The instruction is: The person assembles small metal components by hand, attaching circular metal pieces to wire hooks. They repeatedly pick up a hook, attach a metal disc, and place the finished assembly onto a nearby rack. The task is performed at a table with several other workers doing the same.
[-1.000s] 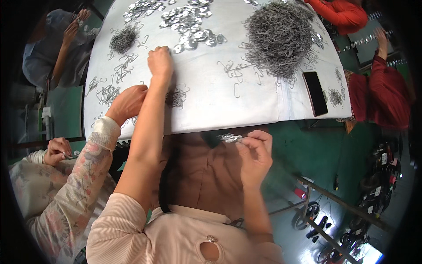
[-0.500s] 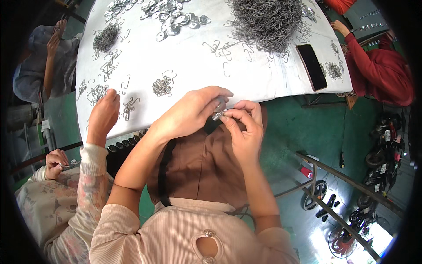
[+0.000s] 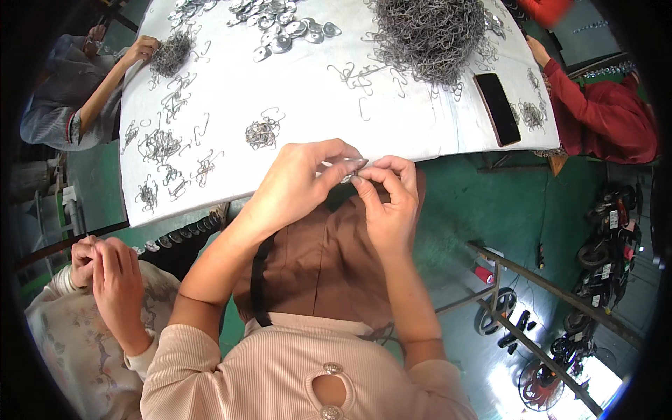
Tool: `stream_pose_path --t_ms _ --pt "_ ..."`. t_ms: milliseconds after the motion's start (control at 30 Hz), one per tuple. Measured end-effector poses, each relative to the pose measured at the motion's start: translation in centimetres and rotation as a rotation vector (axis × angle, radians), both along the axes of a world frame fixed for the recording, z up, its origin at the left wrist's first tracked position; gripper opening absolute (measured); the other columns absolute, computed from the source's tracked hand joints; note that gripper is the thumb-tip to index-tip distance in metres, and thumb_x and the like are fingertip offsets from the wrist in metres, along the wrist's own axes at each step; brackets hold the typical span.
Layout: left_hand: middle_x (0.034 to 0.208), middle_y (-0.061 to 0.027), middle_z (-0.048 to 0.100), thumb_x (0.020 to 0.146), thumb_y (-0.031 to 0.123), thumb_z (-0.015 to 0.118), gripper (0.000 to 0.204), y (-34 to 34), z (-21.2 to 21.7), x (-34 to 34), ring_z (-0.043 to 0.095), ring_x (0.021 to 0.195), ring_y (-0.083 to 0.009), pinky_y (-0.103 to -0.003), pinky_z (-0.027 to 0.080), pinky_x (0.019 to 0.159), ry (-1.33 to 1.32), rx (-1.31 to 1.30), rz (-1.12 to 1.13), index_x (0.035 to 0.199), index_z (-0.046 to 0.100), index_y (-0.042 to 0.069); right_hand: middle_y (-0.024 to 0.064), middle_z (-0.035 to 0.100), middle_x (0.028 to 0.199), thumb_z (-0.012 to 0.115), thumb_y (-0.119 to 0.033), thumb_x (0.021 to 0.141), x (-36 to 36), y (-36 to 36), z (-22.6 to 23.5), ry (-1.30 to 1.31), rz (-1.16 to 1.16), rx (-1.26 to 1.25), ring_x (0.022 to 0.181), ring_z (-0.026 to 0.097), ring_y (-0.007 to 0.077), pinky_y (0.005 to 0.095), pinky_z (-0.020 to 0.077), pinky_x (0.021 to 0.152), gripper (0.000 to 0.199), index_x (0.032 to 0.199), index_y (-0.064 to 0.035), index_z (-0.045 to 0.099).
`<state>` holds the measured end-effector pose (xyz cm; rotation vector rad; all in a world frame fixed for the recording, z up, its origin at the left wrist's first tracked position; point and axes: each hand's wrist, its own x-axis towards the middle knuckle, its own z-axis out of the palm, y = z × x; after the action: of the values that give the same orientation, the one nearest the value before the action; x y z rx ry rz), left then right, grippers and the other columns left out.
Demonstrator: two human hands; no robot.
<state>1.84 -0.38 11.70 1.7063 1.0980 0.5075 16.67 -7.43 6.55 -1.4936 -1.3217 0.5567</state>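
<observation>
Just past the table's near edge, over my lap, both hands meet at a small shiny metal piece (image 3: 347, 178). My left hand (image 3: 301, 178) pinches at it with thumb and index finger. My right hand (image 3: 393, 203) grips its other side between thumb and fingertips. The fingers cover most of the piece, so its full shape is hidden. On the white table (image 3: 231, 91), beyond my left hand, lies a small heap of bent wire hooks (image 3: 262, 133).
A large pile of wire hooks (image 3: 428, 38) and loose metal discs (image 3: 287, 31) lie farther back. A black phone (image 3: 498, 110) is at the right. Co-workers sit around: a hand (image 3: 143, 50) at far left, a floral sleeve (image 3: 84, 322) beside me, a red sleeve (image 3: 588, 105) at right.
My left fingertips have closed in on the metal piece. The neighbour's hand has drawn back from the table to their other hand. The far-left co-worker's hand has reached to a hook heap.
</observation>
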Motion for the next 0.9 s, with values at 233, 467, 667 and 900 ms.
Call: stream_pose_path --t_ms 233,467,667,900 --pt "0.096 -0.0154 0.069 0.084 0.0 0.062 0.018 -1.0 -1.4 0.3 0.069 0.09 -0.0226 -0.03 0.054 0.076 -0.058 0.083 0.091 0.102 0.065 -0.004 0.007 0.055 0.093 0.072 -0.008 0.077 0.1 -0.4 -0.5 -0.127 0.018 -0.035 0.089 0.055 0.0216 0.0318 0.0444 0.076 0.01 0.083 -0.0042 0.065" --pt "0.094 -0.0177 0.066 0.085 -0.001 0.06 0.018 -1.4 -1.5 -0.2 0.067 0.079 -0.0296 -0.033 0.054 0.07 -0.012 0.169 0.065 0.102 0.063 -0.004 0.0081 0.065 0.086 0.065 -0.014 0.083 4.7 5.9 0.6 -0.101 0.149 -0.167 0.075 0.061 0.0187 0.03 0.0454 0.065 0.013 0.091 -0.0039 0.066" --pt "0.092 -0.0166 0.065 0.085 -0.001 0.059 0.019 -2.5 -1.4 -0.7 0.066 0.078 -0.0278 -0.033 0.053 0.068 -0.053 0.165 0.079 0.104 0.063 -0.001 0.0125 0.066 0.093 0.069 -0.018 0.079 5.3 16.5 -2.8 -0.535 0.155 -0.281 0.088 0.063 0.0301 0.0403 0.049 0.076 0.015 0.089 -0.0071 0.069" --pt "0.09 -0.0148 0.062 0.084 -0.002 0.059 0.021 -3.7 -1.9 -1.6 0.064 0.077 -0.0282 -0.035 0.053 0.068 -0.1 0.183 0.094 0.104 0.063 0.002 0.0125 0.063 0.098 0.071 -0.018 0.077 4.0 19.3 -2.7 -0.735 0.243 -0.412 0.096 0.061 0.0305 0.0419 0.0478 0.081 0.014 0.086 -0.0079 0.069"
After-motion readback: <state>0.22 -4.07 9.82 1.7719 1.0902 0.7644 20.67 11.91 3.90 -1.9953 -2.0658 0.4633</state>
